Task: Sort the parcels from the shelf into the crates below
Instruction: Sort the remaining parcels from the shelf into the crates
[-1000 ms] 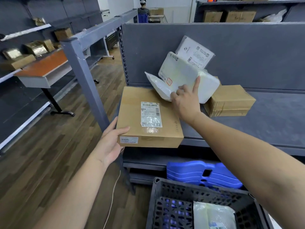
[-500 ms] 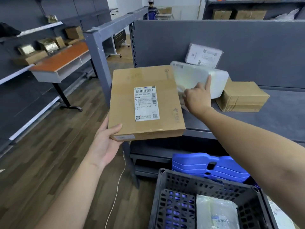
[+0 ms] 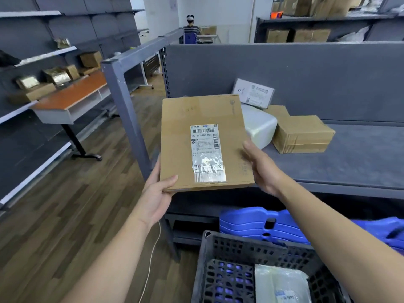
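I hold a flat brown cardboard parcel [image 3: 203, 119] with a white shipping label, lifted off the grey shelf [image 3: 349, 167] and tilted toward me. My left hand [image 3: 157, 197] grips its near left corner, thumb on top. My right hand [image 3: 262, 169] holds its right edge. Behind it on the shelf lie a white padded parcel [image 3: 260, 127], a small brown box [image 3: 302, 134] and a white labelled parcel [image 3: 253, 92] leaning on the back panel. Below stands a dark grey perforated crate [image 3: 251, 259] holding a white plastic mailer [image 3: 282, 285].
A stack of blue plastic pieces [image 3: 262, 224] sits under the shelf behind the crate. A grey shelf post [image 3: 124, 110] rises at the left. An orange-topped table [image 3: 72, 97] and wall shelves with boxes lie further left. A person stands far back. A white cable [image 3: 150, 259] trails on the wood floor.
My right hand left the white padded parcel, which settled onto the shelf, and took the brown parcel's right edge. The brown parcel rose off the shelf and tilted toward me.
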Available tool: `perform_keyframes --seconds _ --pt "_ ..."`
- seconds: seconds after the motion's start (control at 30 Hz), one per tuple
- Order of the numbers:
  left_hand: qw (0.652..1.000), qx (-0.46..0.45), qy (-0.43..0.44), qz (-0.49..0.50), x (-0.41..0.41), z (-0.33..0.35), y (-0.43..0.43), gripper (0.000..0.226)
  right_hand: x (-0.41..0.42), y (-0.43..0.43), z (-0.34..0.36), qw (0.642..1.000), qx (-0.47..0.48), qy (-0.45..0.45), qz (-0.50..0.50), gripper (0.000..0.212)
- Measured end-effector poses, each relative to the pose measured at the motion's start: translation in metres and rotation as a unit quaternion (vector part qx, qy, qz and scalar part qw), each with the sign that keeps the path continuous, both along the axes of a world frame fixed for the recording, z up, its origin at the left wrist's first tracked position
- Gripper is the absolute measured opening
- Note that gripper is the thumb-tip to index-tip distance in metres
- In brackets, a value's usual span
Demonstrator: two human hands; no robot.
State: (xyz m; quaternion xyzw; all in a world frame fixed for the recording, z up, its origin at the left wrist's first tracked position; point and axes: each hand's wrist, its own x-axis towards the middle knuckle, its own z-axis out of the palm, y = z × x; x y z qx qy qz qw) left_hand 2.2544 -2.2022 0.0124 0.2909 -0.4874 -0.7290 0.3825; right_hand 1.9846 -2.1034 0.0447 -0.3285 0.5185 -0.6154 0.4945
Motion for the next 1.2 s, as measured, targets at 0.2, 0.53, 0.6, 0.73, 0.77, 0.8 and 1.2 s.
perform_keyframes --seconds 0.2,0.53,0.6,0.73,0.77,0.8,1.2 --pt "0.989 -0.072 -0.108 -0.069 -0.027 0.008 0.007 0.094 -0.024 0.036 -0.01 0.999 -0.029 0.032 -0.026 0.067" --pt "0.985 -0.138 -0.094 -0.043 -0.076 0.011 0.041 0.089 -0.067 0.094 -0.012 0.998 -0.044 0.029 -0.039 0.073" --pt "0.988 -0.125 -0.085 -0.031 -0.084 0.011 0.052 0.076 -0.075 0.107 -0.016 0.998 -0.041 0.027 -0.036 0.072" --pt "0.984 -0.149 -0.1 -0.015 -0.093 0.005 0.076 0.044 -0.091 0.137 -0.027 0.999 -0.032 0.012 -0.031 0.072" --pt "0.982 -0.154 -0.105 -0.021 -0.094 0.002 0.082 0.042 -0.095 0.144 -0.03 0.999 -0.032 0.008 -0.027 0.071" --pt "0.982 -0.153 -0.11 -0.031 -0.095 0.0 0.088 0.044 -0.099 0.15 -0.033 0.999 -0.031 0.006 -0.022 0.071" --pt "0.928 -0.231 -0.227 -0.184 -0.091 -0.018 0.119 0.114 -0.121 0.184 -0.054 0.997 -0.054 -0.04 -0.029 0.073"
